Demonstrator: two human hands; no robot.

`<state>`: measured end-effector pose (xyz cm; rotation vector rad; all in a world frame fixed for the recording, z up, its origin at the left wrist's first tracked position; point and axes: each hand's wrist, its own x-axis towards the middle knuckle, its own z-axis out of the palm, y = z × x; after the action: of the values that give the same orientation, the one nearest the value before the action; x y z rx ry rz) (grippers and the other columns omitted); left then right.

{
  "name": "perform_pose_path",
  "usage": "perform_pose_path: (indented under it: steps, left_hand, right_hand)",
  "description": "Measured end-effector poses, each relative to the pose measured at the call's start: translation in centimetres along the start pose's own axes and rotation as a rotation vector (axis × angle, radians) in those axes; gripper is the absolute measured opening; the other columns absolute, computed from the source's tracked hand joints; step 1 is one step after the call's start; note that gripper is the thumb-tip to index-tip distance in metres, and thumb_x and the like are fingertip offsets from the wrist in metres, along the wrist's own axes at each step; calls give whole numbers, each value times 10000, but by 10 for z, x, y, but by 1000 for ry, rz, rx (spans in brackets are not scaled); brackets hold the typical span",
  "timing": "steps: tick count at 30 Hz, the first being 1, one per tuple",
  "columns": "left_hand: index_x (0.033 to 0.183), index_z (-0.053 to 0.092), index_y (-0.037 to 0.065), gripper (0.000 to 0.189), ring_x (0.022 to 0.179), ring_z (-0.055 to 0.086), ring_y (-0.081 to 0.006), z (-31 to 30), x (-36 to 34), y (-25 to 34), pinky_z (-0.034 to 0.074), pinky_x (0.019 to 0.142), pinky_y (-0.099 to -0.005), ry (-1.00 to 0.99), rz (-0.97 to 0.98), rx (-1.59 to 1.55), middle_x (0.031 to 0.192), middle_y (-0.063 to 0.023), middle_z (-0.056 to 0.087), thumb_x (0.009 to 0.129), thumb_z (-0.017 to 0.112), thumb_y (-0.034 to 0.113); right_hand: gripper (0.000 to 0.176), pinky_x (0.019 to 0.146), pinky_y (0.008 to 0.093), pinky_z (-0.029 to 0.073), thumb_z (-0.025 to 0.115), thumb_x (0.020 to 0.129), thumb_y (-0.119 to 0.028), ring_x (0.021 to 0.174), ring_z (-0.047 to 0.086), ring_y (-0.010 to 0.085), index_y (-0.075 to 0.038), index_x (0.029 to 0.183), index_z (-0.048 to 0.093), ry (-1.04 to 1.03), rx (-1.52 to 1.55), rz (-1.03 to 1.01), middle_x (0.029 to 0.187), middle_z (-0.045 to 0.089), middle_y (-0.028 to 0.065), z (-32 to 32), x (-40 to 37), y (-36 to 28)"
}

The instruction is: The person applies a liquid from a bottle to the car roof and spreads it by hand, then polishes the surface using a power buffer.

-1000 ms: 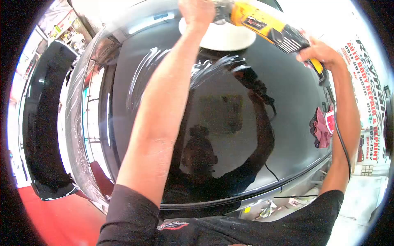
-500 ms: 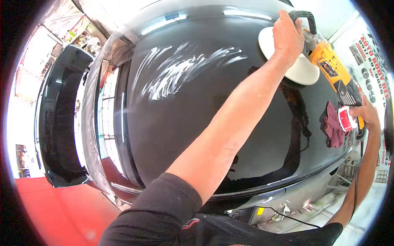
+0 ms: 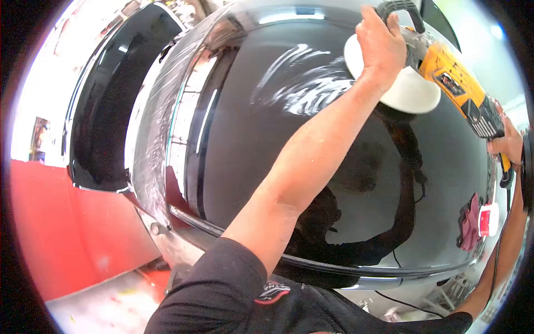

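"Head view: where is the tool point(image 3: 453, 80)?"

"It sits by the far right part of the black panel point(image 3: 250, 183). Its round white pad point(image 3: 416, 93) is just beside the left hand point(image 3: 382, 50), and its back end points at the right edge."

"Is there room to move?"

"The far edge is near the left hand. A wide shiny stretch runs from the pad to the near edge, with a dark reflection point(image 3: 318, 211) in it. White streaks point(image 3: 311, 92) lie to the left of the pad. Close to the near right corner is a cloth point(image 3: 471, 222), with a tub point(image 3: 488, 219) just beside it."

"And the hands?"

"The left one is curled around the black handle point(image 3: 411, 8). The right hand point(image 3: 507, 142) is wrapped around the tool's back end. I can't tell how hard they squeeze."
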<state>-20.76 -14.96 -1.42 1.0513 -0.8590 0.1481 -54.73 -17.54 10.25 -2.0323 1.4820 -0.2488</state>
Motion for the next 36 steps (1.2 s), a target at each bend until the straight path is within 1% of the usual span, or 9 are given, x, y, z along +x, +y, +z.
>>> perform_pose_path:
  steps: [2,7,11,15,18,24,30,33,36]
  left_hand:
    - [1024,502,-56,271,812,639,-510,-38,27,-31,487,719,-553,-28,-75,87,838,-308,645,987,608,190]
    - [1048,541,-83,284,901,636,-552,-146,76,-42,485,772,-563,97,-268,266,905,-363,650,976,627,178]
    - [1045,566,-86,306,935,622,-563,-218,100,-58,487,803,-543,264,-122,291,944,-370,648,985,619,209]
    - [1027,579,-74,296,900,645,-482,-279,132,-108,482,811,-521,394,-79,605,944,-325,659,984,623,216]
    - [997,593,-51,303,825,638,-398,-319,145,-122,483,780,-488,408,-64,503,889,-258,665,983,638,248]
    - [993,599,-26,285,833,616,-293,-356,130,-82,482,802,-418,451,-167,502,886,-183,661,1003,613,259]
    - [992,584,-22,250,787,572,-217,-407,80,-44,479,744,-375,507,-158,451,831,-126,619,1001,613,227]
    - [1009,546,-23,281,646,604,-226,-440,47,-18,509,626,-369,569,-226,308,737,-103,618,965,679,220]
    - [1016,514,4,293,538,531,-138,-459,12,14,472,520,-300,620,-212,275,659,-30,540,989,669,251]
  right_hand:
    - [1160,666,265,525,705,588,30,741,600,131,-48,1622,186,61,-315,-398,1134,636,67,-16,90,33]
    - [475,601,283,494,739,847,-37,690,603,150,7,1265,520,-382,-176,-245,892,656,68,82,66,-181]
    - [1149,629,256,506,690,564,24,687,590,136,-96,1618,249,-163,-228,-415,1104,653,80,129,97,-221]
    - [1071,777,307,546,682,594,30,785,670,168,-108,1594,323,-203,-401,-326,1017,700,99,168,86,-302]
    - [1064,564,272,492,679,586,19,611,587,115,-135,1588,357,-166,-310,-475,820,665,58,191,107,-315]
    - [893,997,322,458,826,681,-40,1129,585,264,39,1450,379,-330,-500,-498,1201,646,193,222,95,-360]
    - [932,1006,323,455,844,681,-71,1145,593,277,20,1476,367,-952,-147,-1218,1245,649,201,228,122,-332]
    - [941,987,314,470,842,687,-53,1158,599,289,17,1489,355,-262,-801,-723,1250,648,218,269,-38,-372]
    - [932,960,319,489,842,694,-68,1131,604,271,17,1483,352,-561,-608,-655,1219,653,214,274,-46,-382]
